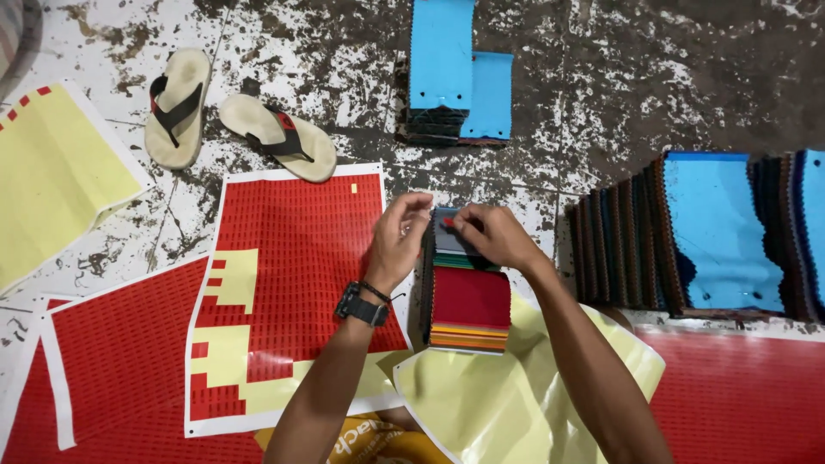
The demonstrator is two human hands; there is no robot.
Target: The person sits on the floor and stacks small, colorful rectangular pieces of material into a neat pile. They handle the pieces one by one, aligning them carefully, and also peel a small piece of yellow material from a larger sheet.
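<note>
A fanned stack of coloured fabric swatches [469, 302] lies on the floor before me, its red swatch on top near me and green and dark ones at the far end. My left hand [398, 236], with a black watch on its wrist, pinches the stack's far left edge. My right hand [491, 235] presses a small red sticker [448, 222] onto the dark far swatch with its fingertips. Both hands touch the same end of the stack.
Red sticker sheets [292, 258] with yellow peeled gaps lie left and near me. A yellow backing sheet [507, 395] is under the stack. More swatch rows [713, 232] stand at right, a blue pile [451, 73] at the far side, a pair of sandals [232, 120] far left.
</note>
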